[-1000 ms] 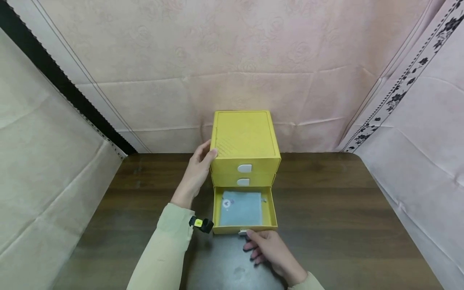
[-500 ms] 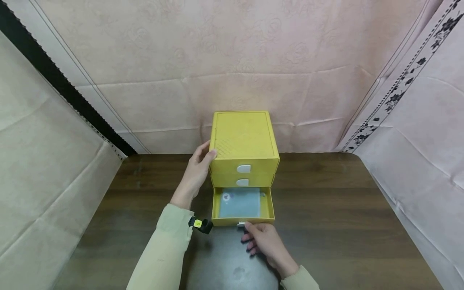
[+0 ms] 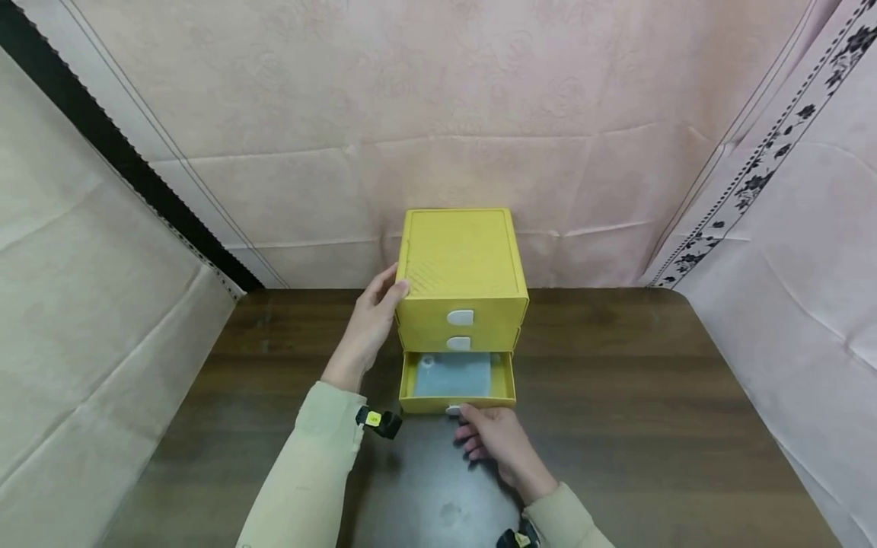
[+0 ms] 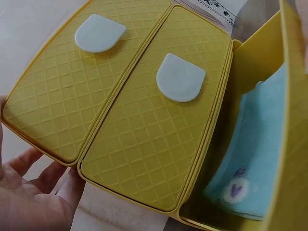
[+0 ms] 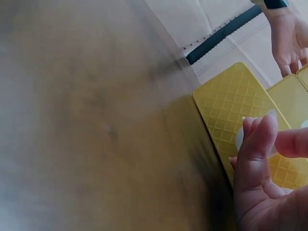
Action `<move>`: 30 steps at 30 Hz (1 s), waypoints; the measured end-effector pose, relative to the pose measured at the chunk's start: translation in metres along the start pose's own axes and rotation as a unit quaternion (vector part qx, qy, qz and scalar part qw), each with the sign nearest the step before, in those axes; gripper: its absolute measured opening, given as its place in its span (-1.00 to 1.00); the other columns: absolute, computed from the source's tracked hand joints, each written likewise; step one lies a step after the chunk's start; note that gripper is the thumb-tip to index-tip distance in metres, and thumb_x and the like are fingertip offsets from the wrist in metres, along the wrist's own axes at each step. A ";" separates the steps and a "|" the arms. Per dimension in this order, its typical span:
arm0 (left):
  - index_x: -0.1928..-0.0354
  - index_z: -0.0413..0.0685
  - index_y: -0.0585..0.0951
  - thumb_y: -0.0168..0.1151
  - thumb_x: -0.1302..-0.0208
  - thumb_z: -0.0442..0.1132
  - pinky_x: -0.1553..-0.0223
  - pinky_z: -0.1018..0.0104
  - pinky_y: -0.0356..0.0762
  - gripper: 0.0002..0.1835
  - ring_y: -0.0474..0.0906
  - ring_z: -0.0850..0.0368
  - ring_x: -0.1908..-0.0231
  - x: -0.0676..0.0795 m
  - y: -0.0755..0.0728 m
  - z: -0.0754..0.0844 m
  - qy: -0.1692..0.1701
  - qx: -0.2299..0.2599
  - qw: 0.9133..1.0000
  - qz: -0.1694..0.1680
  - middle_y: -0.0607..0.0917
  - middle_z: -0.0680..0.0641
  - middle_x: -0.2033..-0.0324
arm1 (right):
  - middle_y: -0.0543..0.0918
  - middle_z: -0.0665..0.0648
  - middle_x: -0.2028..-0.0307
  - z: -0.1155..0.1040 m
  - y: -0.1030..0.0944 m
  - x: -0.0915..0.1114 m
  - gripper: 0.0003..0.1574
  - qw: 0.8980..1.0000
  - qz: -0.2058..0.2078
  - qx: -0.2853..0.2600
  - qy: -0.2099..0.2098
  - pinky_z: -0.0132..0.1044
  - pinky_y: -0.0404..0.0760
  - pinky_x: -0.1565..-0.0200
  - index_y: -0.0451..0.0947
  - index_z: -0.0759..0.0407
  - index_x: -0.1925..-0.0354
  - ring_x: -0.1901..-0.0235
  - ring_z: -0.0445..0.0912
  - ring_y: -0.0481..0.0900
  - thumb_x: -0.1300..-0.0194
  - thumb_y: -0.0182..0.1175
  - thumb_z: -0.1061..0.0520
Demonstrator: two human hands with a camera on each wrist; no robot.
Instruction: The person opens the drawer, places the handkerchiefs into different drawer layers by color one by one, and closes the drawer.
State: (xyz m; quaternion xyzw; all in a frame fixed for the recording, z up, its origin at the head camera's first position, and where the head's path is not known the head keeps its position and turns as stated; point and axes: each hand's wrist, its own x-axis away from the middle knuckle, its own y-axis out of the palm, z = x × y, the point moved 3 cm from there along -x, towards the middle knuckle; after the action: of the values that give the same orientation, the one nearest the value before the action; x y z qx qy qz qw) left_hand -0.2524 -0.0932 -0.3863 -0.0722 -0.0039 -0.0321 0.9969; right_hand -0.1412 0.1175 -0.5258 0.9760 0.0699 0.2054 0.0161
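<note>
A yellow drawer cabinet (image 3: 460,255) stands on the table, its two upper drawers closed. The bottom drawer (image 3: 407,380) is partly pulled out, and a flat light-blue pouch (image 3: 452,375) with a small round white mark lies inside. My left hand (image 3: 366,323) rests against the cabinet's left side, its thumb near the top front corner; in the left wrist view its fingers touch the side edge. With thumb and finger, my right hand (image 3: 499,438) pinches the white handle (image 3: 453,409) of the bottom drawer. In the right wrist view, the thumb and fingers partly hide this handle.
White tab handles (image 4: 180,78) sit on the upper drawers' fronts. The brown wooden table (image 3: 637,411) extends to both sides. Behind the cabinet hangs a pale cloth (image 3: 438,99), with more cloth at left and right. Both wrists wear small black cameras (image 3: 384,422).
The bottom drawer has slid inward, toward the cabinet, with my right hand moving along on its handle. Less of the blue pouch shows now. My left hand stays against the cabinet.
</note>
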 end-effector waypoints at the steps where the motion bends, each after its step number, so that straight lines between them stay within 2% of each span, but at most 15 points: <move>1: -0.38 0.56 0.25 0.08 -0.22 0.39 -0.30 -0.02 0.18 -0.32 0.24 0.16 -0.30 0.000 -0.001 0.000 -0.004 0.000 1.000 0.000 0.30 0.16 -0.35 | 0.70 0.16 0.45 -0.002 0.000 -0.003 -0.36 1.000 0.000 0.001 0.001 -0.30 0.61 0.52 0.58 0.45 0.15 0.60 -0.15 0.56 -0.34 0.19 -0.18; 8: -0.38 0.55 0.25 0.06 -0.26 0.36 -0.30 -0.02 0.18 -0.35 0.20 0.15 -0.33 -0.002 -0.005 -0.001 -0.011 0.000 1.000 0.002 0.27 0.17 -0.37 | 0.68 0.17 0.43 -0.021 0.001 -0.033 -0.40 1.000 -0.001 -0.004 0.000 -0.30 0.61 0.49 0.56 0.44 0.10 0.58 -0.14 0.56 -0.35 0.19 -0.13; 14: -0.36 0.56 0.28 0.09 -0.24 0.36 -0.28 0.07 0.24 -0.36 0.23 0.21 -0.30 0.004 -0.002 -0.003 -0.006 -0.004 1.000 0.008 0.31 0.19 -0.34 | 0.68 0.15 0.46 -0.031 -0.005 -0.051 -0.48 1.000 0.011 -0.009 0.007 -0.31 0.60 0.51 0.55 0.45 0.12 0.59 -0.15 0.55 -0.36 0.18 -0.05; 21: -0.36 0.54 0.30 0.10 -0.26 0.34 -0.24 0.08 0.30 -0.38 0.30 0.19 -0.26 0.004 0.017 0.002 0.011 0.000 1.000 -0.012 0.35 0.20 -0.31 | 0.68 0.17 0.43 -0.031 -0.024 -0.047 -0.51 0.999 0.027 -0.016 0.006 -0.31 0.60 0.48 0.54 0.44 0.11 0.55 -0.13 0.56 -0.35 0.20 -0.03; 30: -0.37 0.55 0.29 0.09 -0.23 0.38 -0.28 0.01 0.23 -0.34 0.21 0.16 -0.32 0.000 0.035 -0.001 0.011 -0.002 0.999 -0.033 0.31 0.19 -0.35 | 0.61 0.13 0.52 -0.026 -0.043 -0.038 -0.55 0.997 0.067 -0.035 0.005 -0.31 0.57 0.50 0.52 0.46 0.15 0.57 -0.13 0.52 -0.34 0.19 0.03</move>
State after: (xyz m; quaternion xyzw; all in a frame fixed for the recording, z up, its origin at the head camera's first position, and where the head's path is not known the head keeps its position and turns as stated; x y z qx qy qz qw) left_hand -0.2503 -0.0585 -0.3927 -0.0738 0.0051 -0.0661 0.9951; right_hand -0.1920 0.1541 -0.5197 0.9764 -0.0024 0.2128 0.0363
